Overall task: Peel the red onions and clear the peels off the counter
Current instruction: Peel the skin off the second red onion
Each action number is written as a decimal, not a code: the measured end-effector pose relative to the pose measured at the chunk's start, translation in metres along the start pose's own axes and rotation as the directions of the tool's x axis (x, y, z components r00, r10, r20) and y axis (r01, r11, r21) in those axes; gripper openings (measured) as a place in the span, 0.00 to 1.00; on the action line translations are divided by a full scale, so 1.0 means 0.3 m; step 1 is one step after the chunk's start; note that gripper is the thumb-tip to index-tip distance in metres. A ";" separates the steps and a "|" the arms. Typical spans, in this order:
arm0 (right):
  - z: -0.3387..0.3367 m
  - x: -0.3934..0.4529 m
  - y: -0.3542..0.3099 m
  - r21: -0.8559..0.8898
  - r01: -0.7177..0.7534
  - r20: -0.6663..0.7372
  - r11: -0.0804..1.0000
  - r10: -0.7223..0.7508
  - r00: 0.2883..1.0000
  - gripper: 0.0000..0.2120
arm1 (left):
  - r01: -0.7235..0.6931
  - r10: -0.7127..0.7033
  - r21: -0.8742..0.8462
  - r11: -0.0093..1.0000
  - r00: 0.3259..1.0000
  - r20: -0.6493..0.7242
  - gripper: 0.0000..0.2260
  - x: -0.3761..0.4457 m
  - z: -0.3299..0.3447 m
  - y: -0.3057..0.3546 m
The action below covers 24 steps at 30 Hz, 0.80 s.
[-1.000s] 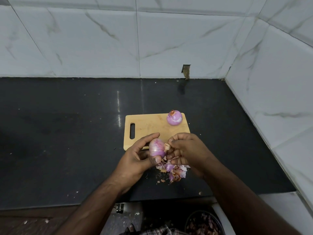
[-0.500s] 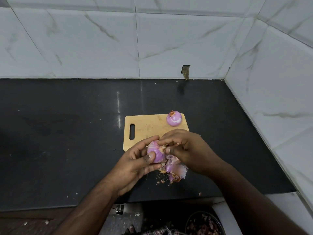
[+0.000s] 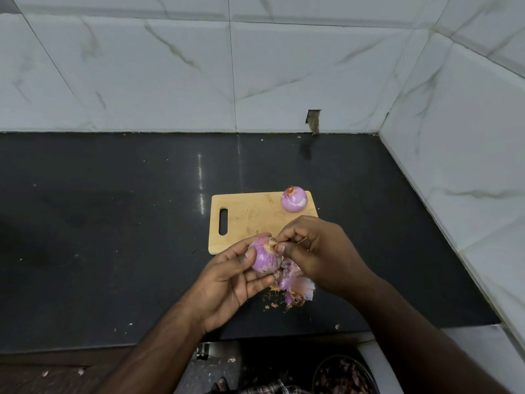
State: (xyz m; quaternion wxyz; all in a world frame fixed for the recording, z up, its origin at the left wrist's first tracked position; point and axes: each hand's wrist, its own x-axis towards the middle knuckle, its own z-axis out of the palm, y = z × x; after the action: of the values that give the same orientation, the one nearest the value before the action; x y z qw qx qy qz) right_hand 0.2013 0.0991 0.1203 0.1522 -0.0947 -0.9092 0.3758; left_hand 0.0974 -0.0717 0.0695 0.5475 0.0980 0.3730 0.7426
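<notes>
The onion [image 3: 264, 257] sat in the left hand [image 3: 227, 282], just above the near edge of the worktop [image 3: 113, 223]. The grip of that hand was curled round it, with the thumb on its front and the fingers under it. The right hand [image 3: 318, 251] was right beside it. Its thumb and first finger pinched the dry tip on top of the onion.

A second onion [image 3: 294, 199] sat on the far right corner of the board [image 3: 250, 220]. It looked peeled already, with a bit of dry tip left on top. A pile of peels [image 3: 297, 285] lay on the worktop under the hands, with small crumbs around it.

To do this step well, I think the left hand should hold the onion firm but not squash it. The right hand should pull the tip down along the side, so the skin comes off in a long strip and not in bits. It should drop the strip onto the pile, so there is less to clean up later. I think the peeling was close to done, but the clearing was not begun.

Some things were hard to see. The right hand hid the onion's right side, so I could not tell how much skin was left there. It also hid part of the pile. A dark bowl [image 3: 343, 373] at the bottom was cut off by the edge, and I could not tell what was in it.
</notes>
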 end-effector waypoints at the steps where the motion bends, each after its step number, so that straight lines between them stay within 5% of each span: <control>1: -0.002 -0.002 -0.001 -0.015 0.006 0.002 1.000 -0.006 1.000 0.03 | -0.001 0.001 -0.018 1.000 1.000 -0.015 0.33 0.002 -0.001 -0.002; 7: -0.022 -0.022 0.002 -0.065 0.021 0.125 0.998 -0.012 0.992 0.03 | -0.032 0.021 -0.090 0.995 0.992 -0.122 0.36 0.008 -0.013 0.018; 12: -0.044 -0.032 0.017 -0.153 -0.013 0.224 0.988 0.048 0.974 0.04 | -0.011 -0.014 -0.161 0.987 0.987 -0.158 0.16 0.000 -0.005 0.023; 15: -0.054 -0.032 0.037 -0.283 -0.054 0.273 0.957 0.135 0.953 0.05 | 0.008 -0.039 -0.173 0.985 0.983 -0.180 0.16 -0.001 -0.003 0.029; 19: -0.059 -0.030 0.049 -0.312 -0.098 0.261 0.945 0.184 0.948 0.09 | 0.016 -0.046 -0.170 0.985 0.984 -0.172 0.27 0.000 -0.006 0.036; 24: -0.055 -0.019 0.036 -0.268 -0.126 0.119 0.955 0.163 0.980 0.03 | 0.002 -0.027 -0.130 0.991 0.981 -0.190 0.21 0.001 0.016 0.031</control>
State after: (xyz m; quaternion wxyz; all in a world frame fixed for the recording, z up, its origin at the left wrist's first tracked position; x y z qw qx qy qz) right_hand 0.2131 0.1158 0.1224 0.0467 -0.1536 -0.9494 0.2698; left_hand 0.0929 -0.0705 0.0788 0.5197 -0.0125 0.3758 0.7672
